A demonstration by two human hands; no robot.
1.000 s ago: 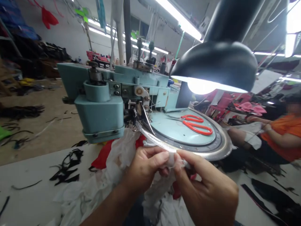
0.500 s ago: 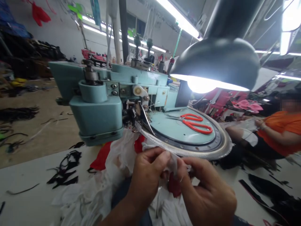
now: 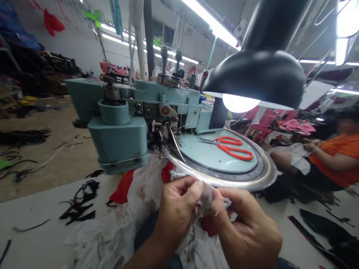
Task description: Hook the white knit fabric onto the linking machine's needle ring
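Slightly farther apart than one second earlier, the fingertips of the left hand [image 3: 175,211] and right hand [image 3: 248,224] bared more of the thin white cloth [image 3: 206,198] between them, and its frayed end [image 3: 227,203] showed farther to the right. Seen from left to right, black fabric strips [image 3: 75,207] lay on the pale worktop [image 3: 33,239], beside a crumpled heap of white fabric [image 3: 101,235]. Above stood the turquoise sewing machine [image 3: 117,144], with red fabric [image 3: 122,189] bunched beneath its head. Next, the left hand pinched the white cloth between thumb and forefinger. The cloth was gathered just before the near edge of the machine's ridged metal rim [image 3: 213,183]; whether it touched the rim could not be told. Opposite, the right thumb and forefinger were closed on the same cloth, the frayed end poking out past them. Good practice here probably called for a light but even pinch, both thumbs level, the short span smoothed flat without stretching, and loose threads kept clear of the ridges. Behind the hands, orange-handled scissors [image 3: 223,147] rested on the round plate [image 3: 200,151], under a lit dark lamp [image 3: 258,76]. At far right, black cloth [image 3: 322,228] lay below a seated co-worker in an orange top [image 3: 338,153].
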